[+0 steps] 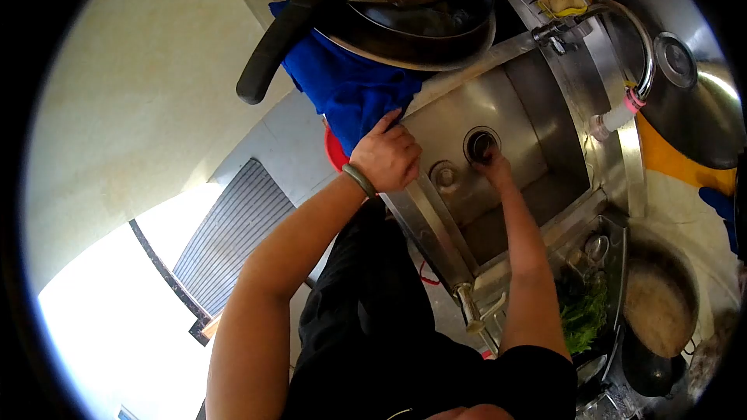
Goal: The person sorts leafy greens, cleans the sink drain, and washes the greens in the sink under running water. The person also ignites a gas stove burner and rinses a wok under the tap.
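My left hand, with a bracelet on its wrist, leans on the front rim of the metal sink. Its fingers bend over that rim, and the fingertips come close to a blue cloth. Down in the basin, my right hand has its fingers bent together at the dark round drain opening. Whatever they grip, if anything, is hidden. A small round drain strainer lies on the basin floor beside the drain.
A lidded black pan stands past the sink, its long handle jutting out. The curved faucet arches at the back. A large metal lid, green leaves and a pot are on the right.
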The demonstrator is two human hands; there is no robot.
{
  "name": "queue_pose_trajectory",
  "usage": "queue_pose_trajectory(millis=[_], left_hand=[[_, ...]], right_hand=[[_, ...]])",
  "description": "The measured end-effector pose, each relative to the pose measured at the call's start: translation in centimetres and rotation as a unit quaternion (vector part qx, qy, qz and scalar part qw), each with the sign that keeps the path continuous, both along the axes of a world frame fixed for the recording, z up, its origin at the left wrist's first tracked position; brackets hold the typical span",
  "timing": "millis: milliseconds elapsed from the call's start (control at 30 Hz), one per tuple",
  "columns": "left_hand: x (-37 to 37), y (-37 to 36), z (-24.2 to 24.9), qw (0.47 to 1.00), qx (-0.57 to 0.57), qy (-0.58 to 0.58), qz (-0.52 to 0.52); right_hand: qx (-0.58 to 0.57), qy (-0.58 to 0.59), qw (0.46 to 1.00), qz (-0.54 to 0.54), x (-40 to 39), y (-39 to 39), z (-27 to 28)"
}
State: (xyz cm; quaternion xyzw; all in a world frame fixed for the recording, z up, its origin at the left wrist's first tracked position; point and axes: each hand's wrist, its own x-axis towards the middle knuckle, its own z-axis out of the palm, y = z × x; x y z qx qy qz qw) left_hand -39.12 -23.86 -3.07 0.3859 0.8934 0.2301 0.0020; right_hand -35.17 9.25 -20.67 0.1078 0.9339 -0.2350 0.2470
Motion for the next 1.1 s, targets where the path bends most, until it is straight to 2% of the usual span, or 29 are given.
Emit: queue_pose_trajectory(millis=[167,267,367,467,567,867,967,1033,1100], left_hand=[[0.0,-0.1,-0.1,1.0,-0.003,0.012,0.004],[0.0,-0.1,-0.1,1.0,-0.005,0.018,0.003],[0.1,-0.2,-0.1,1.0,-0.006,0.021,0.0],[0.1,-0.2,0.2,1.0,-0.019,0.007,-0.007],[0.2,-0.1,-0.6,0.999,-0.001,0.05,0.004],[0.6,-0.9,-0.7,0.998,0.019,0.059,-0.002],[0.5,-1.9,-0.6,0.985,0.154,0.065,-0.053],[0.8,-3.7,0.3,0.958,0.271,0.042,-0.079],[2.8,-8.2,2.3,0.957,0.282,0.022,-0.061]], right_hand=[[0.031,0.099,0.994,0.031,0.2,0.3,0.0],[0.063,0.148,0.986,0.029,0.4,-0.8,2.3],[0.108,0.213,0.967,0.089,0.4,-1.5,4.9],[0.15,0.228,0.947,0.171,0.1,-1.8,7.6],[0.154,0.287,0.919,0.222,0.3,-1.8,9.6],[0.184,0.372,0.867,0.275,2.5,-6.9,23.4],[0.193,0.364,0.883,0.226,4.9,-11.0,27.2],[0.177,0.409,0.874,0.192,6.1,-14.4,28.8],[0.159,0.423,0.879,0.154,7.5,-17.6,29.8]])
